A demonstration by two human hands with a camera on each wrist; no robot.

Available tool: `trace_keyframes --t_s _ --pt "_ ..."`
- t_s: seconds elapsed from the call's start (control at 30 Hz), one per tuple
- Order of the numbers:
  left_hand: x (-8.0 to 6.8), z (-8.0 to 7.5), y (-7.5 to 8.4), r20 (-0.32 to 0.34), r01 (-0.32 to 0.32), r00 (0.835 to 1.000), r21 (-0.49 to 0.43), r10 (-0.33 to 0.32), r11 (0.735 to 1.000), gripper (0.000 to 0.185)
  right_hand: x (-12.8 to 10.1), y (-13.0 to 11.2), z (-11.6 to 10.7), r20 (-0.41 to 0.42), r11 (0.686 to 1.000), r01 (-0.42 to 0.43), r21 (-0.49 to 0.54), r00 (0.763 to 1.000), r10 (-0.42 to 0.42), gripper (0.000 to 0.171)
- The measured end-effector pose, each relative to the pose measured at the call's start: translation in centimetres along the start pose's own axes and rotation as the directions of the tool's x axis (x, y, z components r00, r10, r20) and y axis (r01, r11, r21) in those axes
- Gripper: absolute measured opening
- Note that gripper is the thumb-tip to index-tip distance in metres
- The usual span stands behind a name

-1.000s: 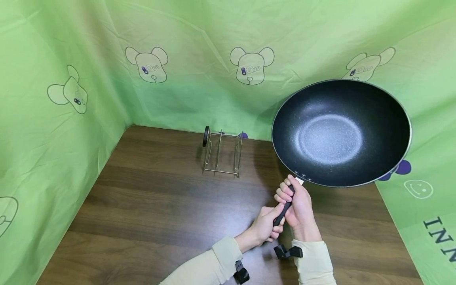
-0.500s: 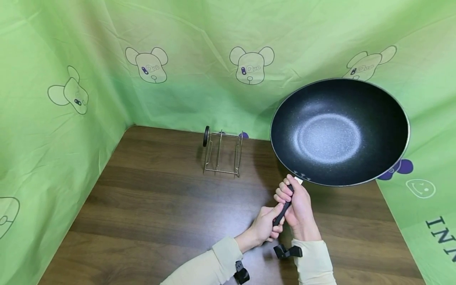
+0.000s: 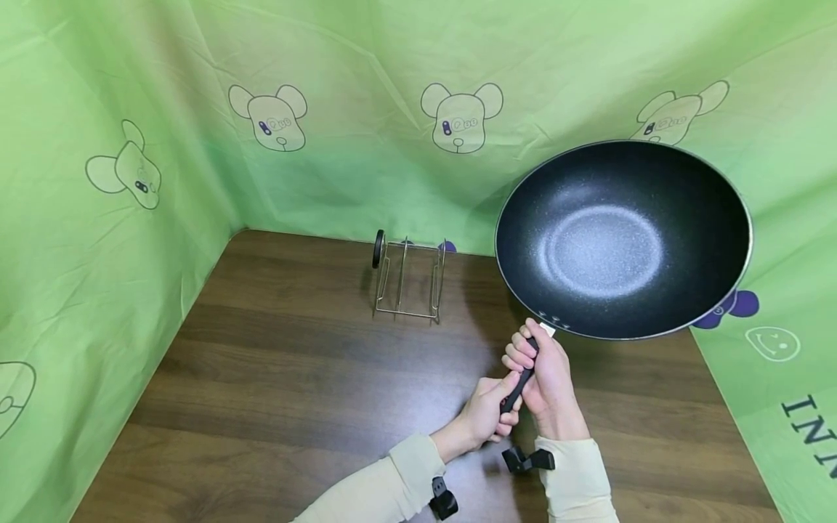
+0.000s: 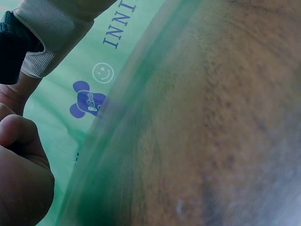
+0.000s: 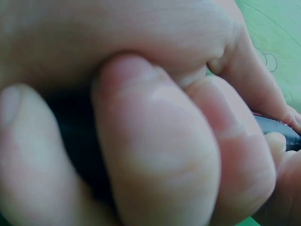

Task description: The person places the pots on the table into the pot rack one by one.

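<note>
A large black wok (image 3: pixel 604 250) is held up at the right in the head view, its speckled inside facing the camera. My right hand (image 3: pixel 551 374) grips the black handle (image 3: pixel 521 388) near the pan, fingers curled round it. Lower down, toward the handle's end, my left hand (image 3: pixel 487 410) holds on as well. In the right wrist view, curled fingers (image 5: pixel 160 146) fill most of the picture, with the handle (image 5: pixel 280 129) showing at the right edge. A fist (image 4: pixel 21 174) shows at the left of the left wrist view; what it holds is hidden there.
A small wire rack (image 3: pixel 407 283) with a black disc (image 3: pixel 378 249) on its left side stands at the back of the wooden table (image 3: pixel 261 378). Green printed cloth (image 3: pixel 353 145) hangs behind and along both sides. The wok partly covers the cloth at the right.
Very little differs. The wok appears slightly higher and farther left in the head view, while the background has shifted a touch too. Both hands keep hold of the handle.
</note>
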State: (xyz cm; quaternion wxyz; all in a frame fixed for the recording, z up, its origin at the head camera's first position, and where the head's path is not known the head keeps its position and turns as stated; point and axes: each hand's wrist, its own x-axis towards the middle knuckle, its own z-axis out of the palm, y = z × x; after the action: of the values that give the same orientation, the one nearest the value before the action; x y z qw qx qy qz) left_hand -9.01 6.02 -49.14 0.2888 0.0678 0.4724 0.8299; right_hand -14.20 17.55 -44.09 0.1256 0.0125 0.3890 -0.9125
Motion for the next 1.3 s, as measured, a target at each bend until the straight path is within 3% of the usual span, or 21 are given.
trace_keyframes --t_s 1.3 --pt "-0.40 0.18 0.05 0.007 -0.006 1.000 -0.008 0.006 1.000 0.057 -0.37 -0.07 0.40 -0.004 1.000 -0.008 0.002 1.000 0.008 0.035"
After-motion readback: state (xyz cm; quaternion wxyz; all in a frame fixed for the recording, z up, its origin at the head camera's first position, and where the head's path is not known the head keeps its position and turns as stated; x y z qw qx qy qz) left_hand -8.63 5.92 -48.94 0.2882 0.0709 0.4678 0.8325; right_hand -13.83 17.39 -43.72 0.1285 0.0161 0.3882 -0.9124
